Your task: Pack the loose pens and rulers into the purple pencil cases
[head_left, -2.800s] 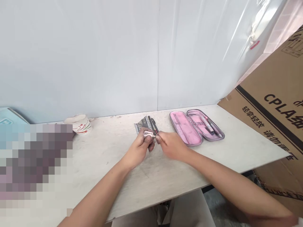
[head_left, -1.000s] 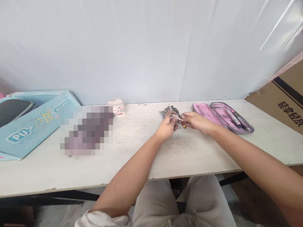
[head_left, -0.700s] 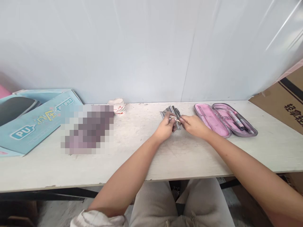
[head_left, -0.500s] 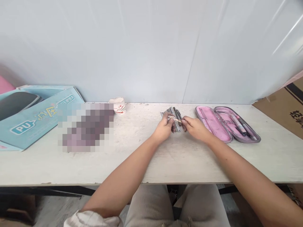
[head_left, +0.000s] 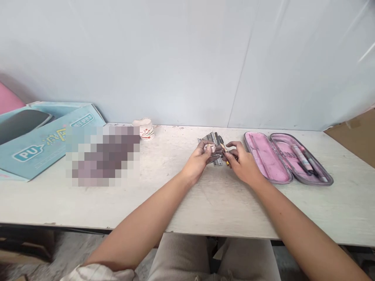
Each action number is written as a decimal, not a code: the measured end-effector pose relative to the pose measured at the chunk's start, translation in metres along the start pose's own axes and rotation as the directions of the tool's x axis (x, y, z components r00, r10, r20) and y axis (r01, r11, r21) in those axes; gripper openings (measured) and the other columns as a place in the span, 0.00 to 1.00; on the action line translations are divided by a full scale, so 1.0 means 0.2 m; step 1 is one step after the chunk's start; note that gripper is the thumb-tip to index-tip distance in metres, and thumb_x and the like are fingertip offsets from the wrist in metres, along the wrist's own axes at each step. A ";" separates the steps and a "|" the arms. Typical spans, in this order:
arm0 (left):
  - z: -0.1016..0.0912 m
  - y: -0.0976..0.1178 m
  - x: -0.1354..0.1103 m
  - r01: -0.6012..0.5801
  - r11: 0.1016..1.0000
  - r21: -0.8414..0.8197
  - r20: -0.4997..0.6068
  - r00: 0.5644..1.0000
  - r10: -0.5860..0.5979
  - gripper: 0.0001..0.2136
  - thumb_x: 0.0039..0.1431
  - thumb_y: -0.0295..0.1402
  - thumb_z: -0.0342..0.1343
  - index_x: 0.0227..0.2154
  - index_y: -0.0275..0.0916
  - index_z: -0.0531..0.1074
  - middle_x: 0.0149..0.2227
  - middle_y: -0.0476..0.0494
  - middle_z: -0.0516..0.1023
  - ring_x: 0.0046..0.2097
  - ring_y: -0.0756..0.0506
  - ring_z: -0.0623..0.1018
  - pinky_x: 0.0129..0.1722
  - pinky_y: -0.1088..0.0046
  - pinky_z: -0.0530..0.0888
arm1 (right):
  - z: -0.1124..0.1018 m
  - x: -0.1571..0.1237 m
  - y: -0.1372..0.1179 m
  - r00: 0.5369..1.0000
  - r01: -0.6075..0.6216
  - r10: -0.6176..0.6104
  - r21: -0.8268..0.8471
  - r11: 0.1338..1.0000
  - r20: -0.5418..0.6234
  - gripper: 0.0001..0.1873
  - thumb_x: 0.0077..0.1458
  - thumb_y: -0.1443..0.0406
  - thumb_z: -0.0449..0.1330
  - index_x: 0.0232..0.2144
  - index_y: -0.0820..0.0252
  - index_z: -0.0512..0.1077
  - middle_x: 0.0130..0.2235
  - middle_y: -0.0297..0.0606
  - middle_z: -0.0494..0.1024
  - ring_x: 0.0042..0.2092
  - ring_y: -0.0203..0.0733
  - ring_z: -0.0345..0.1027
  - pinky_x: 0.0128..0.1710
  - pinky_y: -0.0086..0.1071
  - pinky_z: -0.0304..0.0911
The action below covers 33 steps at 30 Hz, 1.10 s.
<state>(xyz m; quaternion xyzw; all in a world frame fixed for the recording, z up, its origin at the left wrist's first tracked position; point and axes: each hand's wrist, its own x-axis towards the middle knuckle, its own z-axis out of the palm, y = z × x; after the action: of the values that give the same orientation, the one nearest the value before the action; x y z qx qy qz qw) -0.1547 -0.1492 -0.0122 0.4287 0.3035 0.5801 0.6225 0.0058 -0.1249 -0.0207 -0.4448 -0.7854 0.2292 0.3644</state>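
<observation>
Just left of the open pencil case, the curled fingers of the left hand are clenched around a small pale object, too small and too covered to identify. The fingertips of the right hand are closed in a pinch on a thin item with a yellow end, its other fingers loosely bent, and the two hands are just beside each other.

Directly behind and partly under those fingers sits a flat bundle of grey metal rulers and dark pens. It lies just left of the case, and I cannot tell whether it rests on the white table or is slightly lifted.

The case itself lies open on the table, its pink lining showing, with several pens in the half farther right. Farther left of it, near the back of the table, stands a white cup with red markings. Beyond that lie a pixelated patch that hides whatever is under it and a pale blue printed box. Well right of the case, a corner of a brown cardboard carton shows.
</observation>
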 end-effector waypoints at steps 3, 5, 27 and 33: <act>-0.01 -0.01 0.01 0.008 1.000 -0.018 0.010 1.000 -0.007 0.10 0.56 0.37 0.54 0.36 0.39 0.62 0.42 0.42 0.75 0.47 0.45 0.74 0.52 0.59 0.64 | -0.01 0.00 0.00 0.999 0.051 -0.051 -0.060 0.997 0.005 0.19 0.57 0.64 0.47 0.52 0.55 0.58 0.30 0.33 0.77 0.30 0.39 0.70 0.32 0.31 0.59; -0.01 -0.01 0.01 0.014 1.000 -0.018 0.017 1.000 -0.013 0.10 0.55 0.37 0.55 0.36 0.39 0.62 0.42 0.42 0.75 0.47 0.44 0.74 0.52 0.58 0.64 | -0.02 0.00 0.00 0.997 0.078 -0.077 -0.102 0.992 0.017 0.20 0.58 0.64 0.46 0.52 0.53 0.60 0.30 0.33 0.77 0.30 0.39 0.70 0.32 0.31 0.59; 0.39 -0.03 0.11 0.042 0.913 0.406 0.159 0.981 -0.115 0.10 0.58 0.39 0.50 0.37 0.39 0.60 0.45 0.39 0.74 0.38 0.49 0.77 0.39 0.67 0.72 | -0.43 -0.07 0.23 0.886 -0.380 0.205 -0.401 0.834 -0.415 0.18 0.57 0.59 0.46 0.46 0.63 0.62 0.37 0.44 0.77 0.40 0.47 0.69 0.38 0.34 0.58; 0.55 -0.13 0.11 0.093 0.897 0.433 0.209 0.957 -0.201 0.07 0.60 0.36 0.47 0.37 0.38 0.58 0.46 0.37 0.72 0.36 0.50 0.77 0.38 0.67 0.74 | -0.62 -0.20 0.43 0.871 -0.490 0.294 -0.653 0.577 -0.394 0.19 0.57 0.58 0.46 0.37 0.66 0.70 0.40 0.52 0.75 0.47 0.52 0.63 0.42 0.39 0.55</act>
<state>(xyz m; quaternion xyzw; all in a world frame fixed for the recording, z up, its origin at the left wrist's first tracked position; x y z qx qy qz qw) -0.0441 -0.1460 0.0168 0.5969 0.3722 0.3942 0.5914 0.1619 -0.1131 -0.0156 -0.7409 -0.6393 -0.0873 0.1864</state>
